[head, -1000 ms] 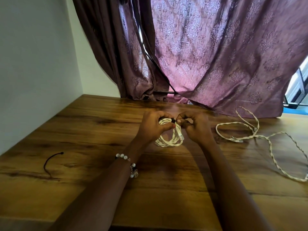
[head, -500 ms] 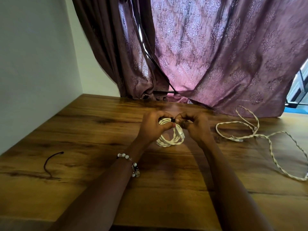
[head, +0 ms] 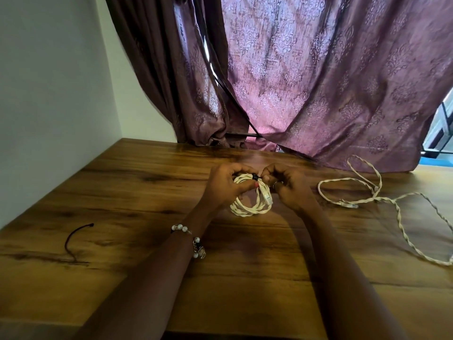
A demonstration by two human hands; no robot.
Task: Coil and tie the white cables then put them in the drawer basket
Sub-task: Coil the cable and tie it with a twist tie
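Observation:
A coiled white braided cable (head: 247, 209) hangs just above the wooden table (head: 147, 192) between both hands. My left hand (head: 224, 186) grips the top left of the coil. A small black tie (head: 255, 177) wraps the top of the coil, and my right hand (head: 288, 186) pinches at it with closed fingers. One white plug of the coil (head: 266, 195) hangs beside my right hand. A second white cable (head: 377, 200) lies loose and uncoiled on the table to the right. No drawer basket is in view.
A spare dark tie (head: 73, 238) lies curved on the table at the left. Purple patterned curtains (head: 306, 82) hang down to the table's far edge. A white wall (head: 49, 94) borders the table on the left.
Both hands have stayed on the coil at the black tie, with only small finger movements at the top of the coil.

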